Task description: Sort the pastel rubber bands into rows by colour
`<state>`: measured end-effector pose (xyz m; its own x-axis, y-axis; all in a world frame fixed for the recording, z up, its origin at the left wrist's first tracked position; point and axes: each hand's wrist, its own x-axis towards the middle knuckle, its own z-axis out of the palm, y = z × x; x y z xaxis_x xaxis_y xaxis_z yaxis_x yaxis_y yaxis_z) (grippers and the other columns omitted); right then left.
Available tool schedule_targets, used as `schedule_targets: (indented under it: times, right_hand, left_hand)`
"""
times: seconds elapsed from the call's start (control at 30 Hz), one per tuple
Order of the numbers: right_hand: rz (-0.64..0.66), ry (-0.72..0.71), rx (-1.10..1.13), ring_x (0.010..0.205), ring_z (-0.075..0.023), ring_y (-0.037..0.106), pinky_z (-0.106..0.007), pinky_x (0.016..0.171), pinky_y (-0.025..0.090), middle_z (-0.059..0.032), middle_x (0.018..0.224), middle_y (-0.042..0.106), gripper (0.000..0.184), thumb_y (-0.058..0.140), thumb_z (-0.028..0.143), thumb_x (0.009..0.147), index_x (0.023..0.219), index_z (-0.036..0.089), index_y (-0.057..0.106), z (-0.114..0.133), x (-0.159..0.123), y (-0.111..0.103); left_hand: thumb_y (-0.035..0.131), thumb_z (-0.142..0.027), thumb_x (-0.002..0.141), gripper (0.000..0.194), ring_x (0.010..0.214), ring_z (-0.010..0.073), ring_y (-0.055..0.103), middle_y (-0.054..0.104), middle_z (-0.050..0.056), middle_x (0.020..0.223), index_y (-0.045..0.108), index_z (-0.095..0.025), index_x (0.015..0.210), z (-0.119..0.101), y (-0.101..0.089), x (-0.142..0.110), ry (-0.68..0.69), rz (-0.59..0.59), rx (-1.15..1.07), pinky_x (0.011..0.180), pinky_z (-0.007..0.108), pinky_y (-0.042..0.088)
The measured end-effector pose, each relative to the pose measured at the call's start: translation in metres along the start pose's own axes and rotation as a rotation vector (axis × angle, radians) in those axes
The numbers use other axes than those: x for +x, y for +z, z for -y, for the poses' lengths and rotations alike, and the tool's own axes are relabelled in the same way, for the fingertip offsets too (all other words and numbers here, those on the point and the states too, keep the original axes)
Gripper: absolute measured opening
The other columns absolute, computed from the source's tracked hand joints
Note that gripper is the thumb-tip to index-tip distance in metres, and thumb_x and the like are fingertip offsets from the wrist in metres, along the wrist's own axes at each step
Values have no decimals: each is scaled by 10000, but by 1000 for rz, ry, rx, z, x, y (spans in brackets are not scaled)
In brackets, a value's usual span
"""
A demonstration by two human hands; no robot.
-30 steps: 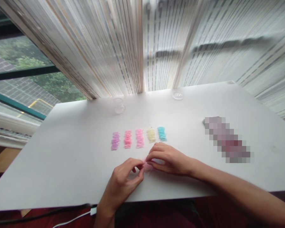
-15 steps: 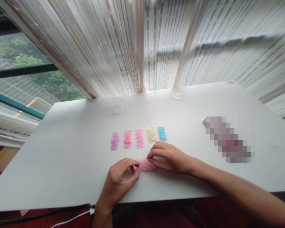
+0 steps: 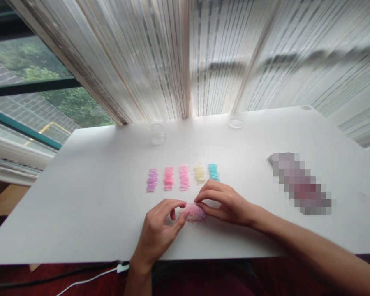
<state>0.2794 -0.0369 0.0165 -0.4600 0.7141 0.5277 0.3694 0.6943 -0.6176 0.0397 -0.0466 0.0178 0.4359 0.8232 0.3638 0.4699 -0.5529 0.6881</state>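
While five short rows are laid out side by side by colour on the white table (image 3: 80, 197), the mixed pile (image 3: 195, 214) at the near edge of the group is left in a loose heap. From left to right, the rows are formed by purple pieces (image 3: 152, 180), deep pink pieces (image 3: 168, 178), light pink pieces (image 3: 184, 177), pale yellow pieces (image 3: 199, 174) and turquoise pieces (image 3: 213, 171), with gaps kept between them. In the pile, pink and purple are seen mingled; how many pieces are left unsorted cannot be counted, so the share done can only be judged as partial. The left hand (image 3: 158, 224) is placed at the pile's left side, forefinger and thumb parted, with no piece seen gripped. The right hand (image 3: 226, 203) is held at its far right side, fingertips drawn close together; whether a piece is pinched there cannot be told. The near end of the turquoise row is partly covered by its knuckles. Near the far edge, a clear container (image 3: 158, 137) is set on the left and a clear round dish (image 3: 236, 123) further right. A pixelated object (image 3: 302, 185) is laid well apart on the right.
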Motion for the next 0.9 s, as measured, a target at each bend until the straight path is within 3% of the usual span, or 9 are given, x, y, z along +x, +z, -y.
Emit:
schedule_targets:
  times: [0.3, 0.43, 0.63, 0.9]
  right_hand:
    - [-19, -41, -25, 776, -167, 626, -278, 703, 534, -57, 852, 696, 98, 604, 145, 970, 983, 201, 684, 2, 0, -2]
    - [-30, -53, -21, 772, -166, 617, -279, 698, 528, -57, 848, 693, 93, 610, 137, 964, 980, 193, 682, 2, 0, -1]
    - [-21, -48, -26, 769, -166, 620, -277, 693, 528, -52, 844, 689, 92, 598, 156, 973, 977, 202, 677, 3, 1, -1]
    - [-20, -54, -30, 740, -160, 605, -278, 680, 511, -41, 814, 674, 95, 592, 127, 955, 937, 199, 651, 4, 1, 1]
  left_hand:
    - [691, -234, 955, 71, 661, 116, 638, 759, 28, 909, 719, -210, 1015, 1, 4, 2, -30, -43, -52, 658, 242, 558]
    - [733, -268, 924, 176, 608, 106, 625, 776, 30, 915, 714, -203, 1087, -1, 5, 2, -94, -75, -83, 577, 225, 534]
    - [713, -158, 926, 91, 640, 106, 641, 775, 11, 884, 750, -211, 990, -1, 4, 5, 20, -67, -87, 649, 227, 562]
    - [684, -119, 935, 104, 673, 116, 640, 760, 24, 895, 730, -197, 985, 1, 4, 3, 40, -48, -87, 634, 228, 543]
